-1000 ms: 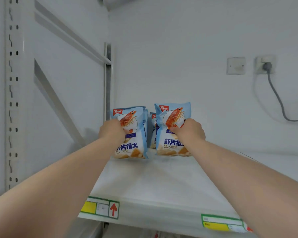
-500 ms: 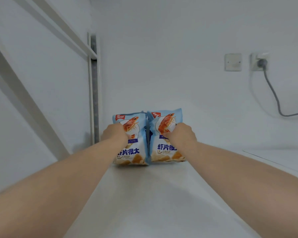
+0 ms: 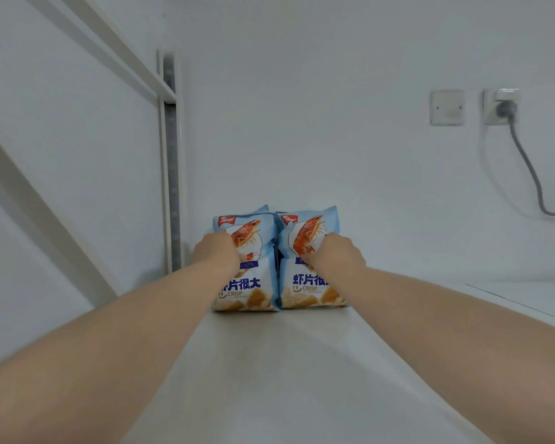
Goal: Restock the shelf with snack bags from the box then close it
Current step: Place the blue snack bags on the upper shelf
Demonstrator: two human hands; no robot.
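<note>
- Nearest to you, your two bare forearms run forward over the white shelf (image 3: 269, 363), the left one from the lower left corner and the right one from the lower right.
- Your left grip (image 3: 217, 251) is closed on the left snack bag (image 3: 253, 288). The fingers curl into the bag's upper front, at the left side of the printed prawn. The fingertips themselves are hidden behind the back of the hand.
- Your right grip (image 3: 337, 254) is closed the same way on the right snack bag (image 3: 303, 232). It sits on the upper right of that bag's front, and the film is dented where the fingers press in.
- Each bag stands upright on the shelf, directly beyond and below the grip that holds it, with the lower printed half showing under the wrist.
- The two bags are side by side between your grips, their inner edges touching or nearly so; a thin dark gap shows part of the way down.
- Left of your left grip and just beyond it, a slotted upright post (image 3: 171, 161) rises beside the left bag.
- Farthest off, high on the wall to the right of your right grip, are a blank wall plate (image 3: 446, 107) and a socket (image 3: 500, 105) with a grey cable (image 3: 526, 161) hanging from it.
</note>
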